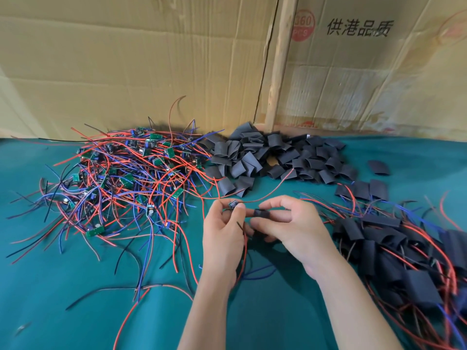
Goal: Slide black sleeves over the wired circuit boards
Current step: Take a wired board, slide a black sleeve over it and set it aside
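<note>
Between the two hands, just above the green surface (75, 286), a single board is meeting its sleeve. The left hand (223, 236) is pinching a small wired circuit board (232, 204) between thumb and fingertips, its red wire (273, 189) arcing away toward the back. The right hand (290, 228) is pinching a black sleeve (261, 213) just beside the board, its mouth apparently facing it. By my reading, the sleeve is being lined up and is not yet over the board; the next move is calling for threading the trailing wires through and drawing the sleeve along until it is covering the board.

Further out, a tangled heap of bare boards (121, 178) is lying to the left, a pile of loose sleeves (275, 157) behind, and finished sleeved boards (394, 253) are stacking up at the right, running off the frame edge. Cardboard (126, 66) is walling off the back.

Fingers are covering most of the sleeve, so whether any wire is already inside it is hard to tell.
</note>
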### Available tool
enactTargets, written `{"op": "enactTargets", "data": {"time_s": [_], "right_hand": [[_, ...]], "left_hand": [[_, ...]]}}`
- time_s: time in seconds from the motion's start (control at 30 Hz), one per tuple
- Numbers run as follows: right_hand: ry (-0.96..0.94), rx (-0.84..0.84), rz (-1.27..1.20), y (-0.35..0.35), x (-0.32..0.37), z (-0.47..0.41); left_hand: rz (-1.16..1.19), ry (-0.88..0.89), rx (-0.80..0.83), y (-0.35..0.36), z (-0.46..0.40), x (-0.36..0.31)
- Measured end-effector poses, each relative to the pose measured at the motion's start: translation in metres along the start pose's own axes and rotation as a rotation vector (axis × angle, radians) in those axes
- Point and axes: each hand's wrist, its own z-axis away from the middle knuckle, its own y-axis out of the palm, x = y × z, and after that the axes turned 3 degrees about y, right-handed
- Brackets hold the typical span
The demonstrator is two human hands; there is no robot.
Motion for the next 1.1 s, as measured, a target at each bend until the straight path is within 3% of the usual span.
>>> {"op": "enactTargets", "data": {"time_s": [0.2,0.3,0.63,1.1], "right_hand": [[-0.273,-0.384,-0.284,-0.048,0.017,-0.004],[-0.386,-0.490,-0.434,-0.069,0.029,-0.001],[-0.386,-0.426,-0.494,-0.043,0.021,-0.008],[-0.421,-0.506,-0.526,-0.052,0.021,-0.008]], "left_hand": [[-0.062,0.015,0.000,-0.001,-0.001,0.004],[-0.077,0.014,0.010,-0.001,-0.001,0.004],[-0.088,-0.004,0.024,0.001,0.002,0.001],[-0.106,0.005,0.040,0.000,0.003,0.000]]}}
